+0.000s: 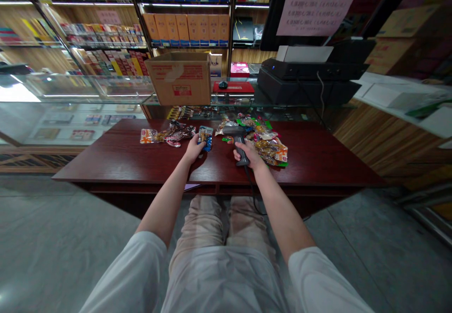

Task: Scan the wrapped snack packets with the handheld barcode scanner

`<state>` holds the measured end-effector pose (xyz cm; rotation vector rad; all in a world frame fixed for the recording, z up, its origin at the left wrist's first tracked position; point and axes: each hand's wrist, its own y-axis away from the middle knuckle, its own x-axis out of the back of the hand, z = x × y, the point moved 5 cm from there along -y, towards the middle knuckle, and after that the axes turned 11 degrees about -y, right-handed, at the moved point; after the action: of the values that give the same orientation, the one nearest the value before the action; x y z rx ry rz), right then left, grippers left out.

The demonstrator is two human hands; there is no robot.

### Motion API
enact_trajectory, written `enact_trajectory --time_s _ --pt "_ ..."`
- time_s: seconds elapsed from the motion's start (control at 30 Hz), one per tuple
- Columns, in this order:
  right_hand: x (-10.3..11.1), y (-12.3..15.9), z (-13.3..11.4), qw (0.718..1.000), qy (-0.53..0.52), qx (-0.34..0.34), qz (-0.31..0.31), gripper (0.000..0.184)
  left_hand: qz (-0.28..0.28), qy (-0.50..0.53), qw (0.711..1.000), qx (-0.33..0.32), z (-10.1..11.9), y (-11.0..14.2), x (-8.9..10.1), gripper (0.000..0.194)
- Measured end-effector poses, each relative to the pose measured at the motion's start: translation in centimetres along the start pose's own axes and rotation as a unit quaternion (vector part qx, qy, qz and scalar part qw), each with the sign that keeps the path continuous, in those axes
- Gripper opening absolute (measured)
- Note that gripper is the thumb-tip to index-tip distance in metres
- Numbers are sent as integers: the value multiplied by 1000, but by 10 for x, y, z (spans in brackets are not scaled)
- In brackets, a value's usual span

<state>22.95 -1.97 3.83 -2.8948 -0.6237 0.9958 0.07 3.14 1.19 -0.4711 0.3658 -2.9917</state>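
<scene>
My left hand (194,149) grips a small blue snack packet (205,137) by its left edge, just above the desk. In my right hand (250,153) is a dark grey barcode scanner (240,142), its fingers wrapped round the handle. The scanner's head points left, towards the packet, and its cable hangs over the desk's front edge. Beyond and right of the scanner lies a heap of shiny snack packets (270,149). A smaller group of packets (164,135) lies left of my left hand.
The dark red wooden desk (116,162) backs onto a glass counter (70,124). On that counter stand an open cardboard box (183,80), a computer mouse (222,84) on a red pad, and black till equipment (307,84). A side counter (381,129) is at the right.
</scene>
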Motion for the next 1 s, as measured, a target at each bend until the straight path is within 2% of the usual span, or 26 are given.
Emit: enact_trajectory --time_s 0.2,0.47,0.67,0.9,1.0 --pt "-2 2 1 1000 0 -3 -9 31 2 -50 999 -21 3 0 2 39" --pt "-6 3 1 1000 1 -14 -25 27 -5 -79 996 -34 5 1 3 39" --pt "-7 3 1 1000 7 -15 -23 31 -1 -25 999 -21 0 -1 1 43" --pt "-6 4 1 1000 0 -13 -13 29 -1 -72 997 -34 4 0 3 42" --pt "-8 5 -1 1000 1 -9 -14 29 4 -39 999 -19 6 1 4 44"
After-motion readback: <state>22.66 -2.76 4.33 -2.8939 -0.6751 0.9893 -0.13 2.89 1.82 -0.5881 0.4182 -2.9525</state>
